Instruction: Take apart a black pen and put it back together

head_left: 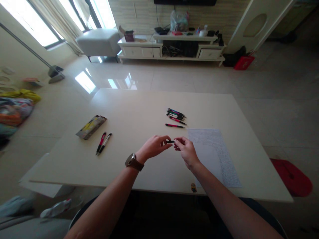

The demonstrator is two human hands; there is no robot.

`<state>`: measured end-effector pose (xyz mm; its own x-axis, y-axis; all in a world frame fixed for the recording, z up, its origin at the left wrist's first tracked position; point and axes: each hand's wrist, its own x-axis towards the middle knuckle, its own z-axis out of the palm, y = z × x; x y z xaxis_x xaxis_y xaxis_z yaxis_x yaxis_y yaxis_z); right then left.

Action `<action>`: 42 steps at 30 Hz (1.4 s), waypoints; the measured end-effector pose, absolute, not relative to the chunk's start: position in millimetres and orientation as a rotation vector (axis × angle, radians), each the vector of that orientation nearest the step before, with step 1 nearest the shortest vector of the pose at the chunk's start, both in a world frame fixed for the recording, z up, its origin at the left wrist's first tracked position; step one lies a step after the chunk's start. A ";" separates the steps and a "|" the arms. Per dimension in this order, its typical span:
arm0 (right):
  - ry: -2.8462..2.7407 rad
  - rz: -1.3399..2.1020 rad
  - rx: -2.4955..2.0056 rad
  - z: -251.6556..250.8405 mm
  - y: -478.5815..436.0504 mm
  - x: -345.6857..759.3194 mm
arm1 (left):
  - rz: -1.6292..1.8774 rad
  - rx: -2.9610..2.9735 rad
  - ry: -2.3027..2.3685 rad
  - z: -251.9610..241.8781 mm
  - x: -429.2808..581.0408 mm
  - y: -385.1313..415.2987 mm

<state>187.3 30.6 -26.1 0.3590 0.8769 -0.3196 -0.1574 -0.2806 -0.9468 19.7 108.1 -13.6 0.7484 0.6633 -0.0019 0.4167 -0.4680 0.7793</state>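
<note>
Over the middle of the white table, a dark pen (170, 141) is held level between my two hands. My left hand (157, 145), with a watch on its wrist, pinches one end. The other end is in the fingers of my right hand (184, 148), which hide part of it. Just beyond my hands lies a red and black pen (174, 125), and behind it a pile of several pens (175, 115). Sheets of handwritten paper (211, 142) lie under and beside my right forearm.
On the table's left are an open pen box (91, 127), a red pen (101, 143) and a white pen (105, 144). A small cartoon sticker (193, 188) is at the near edge. A red stool (291, 177) stands off the right side.
</note>
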 end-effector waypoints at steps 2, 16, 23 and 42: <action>-0.645 1.171 -1.490 -26.8 31.3 186.1 | 0.385 2.222 0.841 -15.0 20.3 106.6; -0.774 1.203 -1.663 -22.0 27.8 185.5 | 0.543 2.318 0.829 -19.6 17.4 108.8; -0.877 1.150 -1.655 -33.6 29.6 189.9 | 0.522 2.273 0.851 -26.9 17.6 111.8; -0.817 1.202 -1.589 -29.3 28.3 185.2 | 0.382 2.394 0.862 -17.3 19.0 106.0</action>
